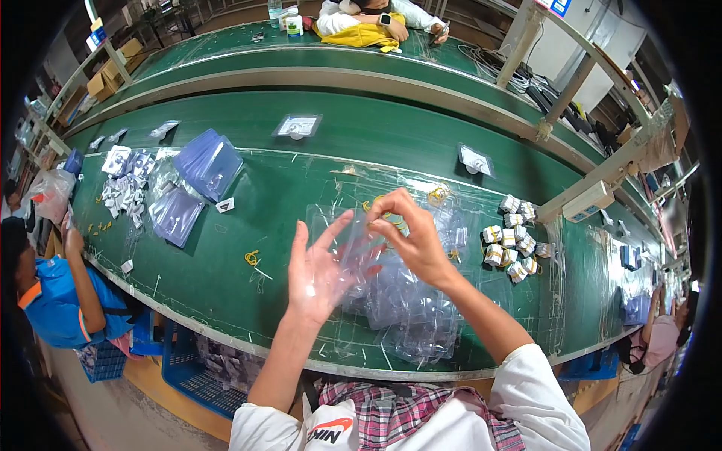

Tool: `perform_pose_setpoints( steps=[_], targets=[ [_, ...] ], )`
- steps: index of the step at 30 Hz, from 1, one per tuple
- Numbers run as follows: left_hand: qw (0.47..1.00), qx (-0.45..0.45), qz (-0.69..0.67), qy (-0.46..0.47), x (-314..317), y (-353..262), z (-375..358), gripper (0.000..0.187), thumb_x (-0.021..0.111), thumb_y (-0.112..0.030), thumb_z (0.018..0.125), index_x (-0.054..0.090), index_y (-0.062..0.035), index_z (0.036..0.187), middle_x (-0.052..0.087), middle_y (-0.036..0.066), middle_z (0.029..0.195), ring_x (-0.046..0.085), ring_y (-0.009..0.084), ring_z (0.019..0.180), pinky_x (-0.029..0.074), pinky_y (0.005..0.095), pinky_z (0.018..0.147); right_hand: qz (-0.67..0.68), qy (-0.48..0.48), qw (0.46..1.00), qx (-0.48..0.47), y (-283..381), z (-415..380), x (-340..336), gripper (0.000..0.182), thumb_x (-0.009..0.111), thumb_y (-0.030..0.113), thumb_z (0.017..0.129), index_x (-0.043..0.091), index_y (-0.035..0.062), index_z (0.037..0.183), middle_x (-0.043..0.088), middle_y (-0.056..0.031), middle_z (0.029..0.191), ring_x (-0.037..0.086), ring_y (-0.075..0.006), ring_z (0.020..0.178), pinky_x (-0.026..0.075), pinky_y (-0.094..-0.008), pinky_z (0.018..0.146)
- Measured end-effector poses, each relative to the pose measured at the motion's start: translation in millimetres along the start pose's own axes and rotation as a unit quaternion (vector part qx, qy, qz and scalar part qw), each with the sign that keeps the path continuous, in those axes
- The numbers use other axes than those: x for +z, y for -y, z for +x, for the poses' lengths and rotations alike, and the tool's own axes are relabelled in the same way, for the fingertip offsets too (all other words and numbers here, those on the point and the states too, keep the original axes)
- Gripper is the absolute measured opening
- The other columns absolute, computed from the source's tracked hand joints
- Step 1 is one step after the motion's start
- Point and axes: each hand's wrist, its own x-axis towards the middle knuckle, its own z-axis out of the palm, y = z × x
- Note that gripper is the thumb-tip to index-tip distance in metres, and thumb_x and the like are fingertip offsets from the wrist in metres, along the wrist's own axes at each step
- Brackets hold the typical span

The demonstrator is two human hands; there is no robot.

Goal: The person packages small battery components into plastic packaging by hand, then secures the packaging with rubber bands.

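Observation:
My left hand (317, 272) is palm up with its fingers stretched apart. A clear plastic sleeve (358, 248) overlaps its palm and fingers. Thumb and forefinger of my right hand (412, 234) pinch the sleeve's upper end. Beneath both hands, a loose pile of clear plastic sleeves (410, 304) covers the green table (256, 308). Yellow rubber bands (438, 194) lie just beyond my right hand. To its right sit several small banded bundles of white cards (514, 237).
At the left are stacked clear sleeves (208, 165) and a heap of small white pieces (124, 194). Packed cards (297, 126) rest on the green belt (376, 124) beyond. A metal post (609, 169) rises at right. Other people sit left, right and across.

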Motion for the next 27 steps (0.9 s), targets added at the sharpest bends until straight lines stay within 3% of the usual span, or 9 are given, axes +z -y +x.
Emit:
perform_pose_setpoints(
  steps=[4, 7, 8, 12, 18, 22, 23, 26, 27],
  targets=[
    [0.978, 0.08, 0.188, -0.045, -20.3, -18.4, 7.5, 0.073, 0.033, -0.061, 0.097, 0.036, -0.0056, 0.143, 0.051, 0.027, 0.131, 0.056, 0.0375, 0.117, 0.05, 0.0458, 0.094, 0.163, 0.022, 0.981, 0.105, -7.6, -1.3, -18.3, 0.01, 0.055, 0.006, 0.094, 0.058, 0.0009, 0.102, 0.06, -0.0012, 0.09, 0.054, -0.0078, 0.078, 0.047, -0.0236, 0.072],
    [0.897, 0.197, 0.376, -0.125, -42.3, -27.1, 22.1, 0.064, 0.04, -0.052, 0.099, 0.039, -0.006, 0.144, 0.054, 0.018, 0.128, 0.059, 0.0224, 0.109, 0.05, 0.0316, 0.088, 0.107, 0.036, 0.986, 0.121, -14.1, -11.3, -27.8, 0.012, 0.056, 0.009, 0.094, 0.061, 0.0002, 0.101, 0.06, -0.0019, 0.088, 0.056, -0.0086, 0.075, 0.047, -0.0242, 0.069],
    [0.846, 0.223, 0.461, -0.153, -50.3, -31.9, 26.5, 0.061, 0.043, -0.049, 0.099, 0.041, -0.007, 0.144, 0.054, 0.016, 0.128, 0.058, 0.0196, 0.108, 0.048, 0.0305, 0.089, 0.091, 0.04, 0.987, 0.123, -18.7, -14.5, -29.5, 0.012, 0.056, 0.01, 0.094, 0.062, 0.0002, 0.1, 0.061, -0.0025, 0.088, 0.057, -0.0086, 0.074, 0.047, -0.0243, 0.068],
    [0.622, 0.323, 0.693, -0.172, -62.7, -42.6, 51.7, 0.06, 0.069, -0.032, 0.087, 0.049, -0.0055, 0.137, 0.049, 0.02, 0.133, 0.051, 0.0298, 0.119, 0.04, 0.0396, 0.1, 0.069, 0.057, 0.983, 0.16, -19.8, -21.8, -38.3, 0.013, 0.061, 0.013, 0.092, 0.064, 0.0007, 0.092, 0.063, -0.0021, 0.079, 0.059, -0.0088, 0.071, 0.047, -0.0237, 0.065],
    [0.381, 0.326, 0.844, -0.189, -75.1, -40.1, 74.9, 0.066, 0.074, -0.037, 0.079, 0.051, -0.0088, 0.134, 0.042, 0.022, 0.138, 0.04, 0.038, 0.127, 0.029, 0.0489, 0.108, 0.084, 0.029, 0.979, 0.182, -30.3, -24.8, -45.4, 0.014, 0.061, 0.018, 0.093, 0.064, 0.0035, 0.093, 0.064, 0.0006, 0.081, 0.059, -0.0063, 0.074, 0.045, -0.0232, 0.065],
    [0.277, 0.317, 0.883, -0.209, -70.6, -33.1, 74.9, 0.065, 0.071, -0.043, 0.081, 0.052, -0.0093, 0.134, 0.04, 0.02, 0.142, 0.033, 0.0384, 0.135, 0.02, 0.0473, 0.113, 0.025, -0.02, 0.98, 0.196, -26.8, -24.7, -46.6, 0.016, 0.062, 0.017, 0.091, 0.065, 0.0009, 0.093, 0.065, -0.0018, 0.079, 0.059, -0.0078, 0.07, 0.046, -0.0251, 0.065],
    [0.261, 0.339, 0.88, -0.206, -66.1, -31.5, 71.6, 0.061, 0.064, -0.044, 0.087, 0.05, -0.0086, 0.135, 0.043, 0.019, 0.14, 0.036, 0.0369, 0.134, 0.025, 0.0456, 0.111, 0.003, -0.02, 0.982, 0.187, -27.7, -25.4, -46.2, 0.018, 0.062, 0.018, 0.092, 0.065, 0.0009, 0.094, 0.065, -0.0021, 0.079, 0.06, -0.0079, 0.072, 0.046, -0.026, 0.065],
    [0.566, 0.352, 0.74, -0.086, -24.3, -24.9, 56.0, 0.058, 0.054, -0.045, 0.095, 0.048, -0.0056, 0.137, 0.048, 0.017, 0.137, 0.042, 0.034, 0.131, 0.029, 0.0431, 0.11, -0.014, -0.018, 0.987, 0.158, -20.8, -24.2, -44.0, 0.016, 0.061, 0.016, 0.092, 0.064, 0.0008, 0.097, 0.066, -0.0034, 0.082, 0.062, -0.009, 0.076, 0.048, -0.0267, 0.067],
    [0.687, 0.295, 0.663, -0.021, -11.9, -19.5, 51.6, 0.063, 0.041, -0.051, 0.099, 0.045, -0.0017, 0.138, 0.05, 0.017, 0.136, 0.048, 0.0307, 0.125, 0.033, 0.0407, 0.108, 0.0, -0.028, 0.989, 0.145, -17.2, -22.7, -41.1, 0.015, 0.061, 0.015, 0.092, 0.064, 0.0007, 0.097, 0.066, -0.0039, 0.083, 0.062, -0.0097, 0.077, 0.048, -0.027, 0.068]
  ],
)
